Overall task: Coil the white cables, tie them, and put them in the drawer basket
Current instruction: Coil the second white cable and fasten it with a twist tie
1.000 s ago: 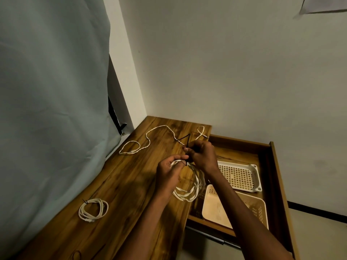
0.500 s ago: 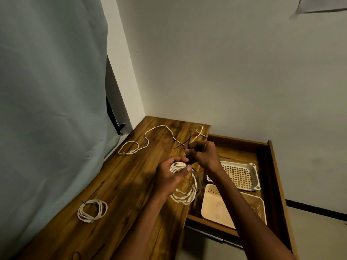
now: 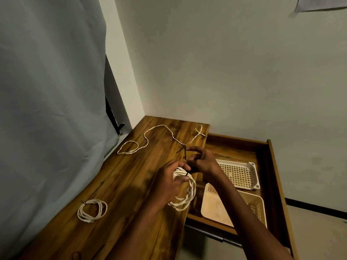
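My left hand (image 3: 170, 182) grips a coiled white cable (image 3: 185, 197) above the table's right edge. A thin black tie (image 3: 184, 152) wraps the top of the coil, and my right hand (image 3: 201, 160) pinches its upright ends. A second coil (image 3: 92, 210), tied with a black tie, lies on the wooden table (image 3: 131, 184) at the near left. A loose white cable (image 3: 150, 137) snakes across the far part of the table. The cream drawer basket (image 3: 253, 205) sits in the open drawer (image 3: 272, 166), a flat cream panel (image 3: 214, 205) leaning in it.
A shallow white perforated tray (image 3: 238, 173) lies in the drawer behind the basket. A pale curtain (image 3: 47, 91) hangs along the table's left side. A plain wall stands behind the table and drawer.
My hands stay at the coil. The black tie's ends have drawn closer together at the top of the coil as my right hand works them.
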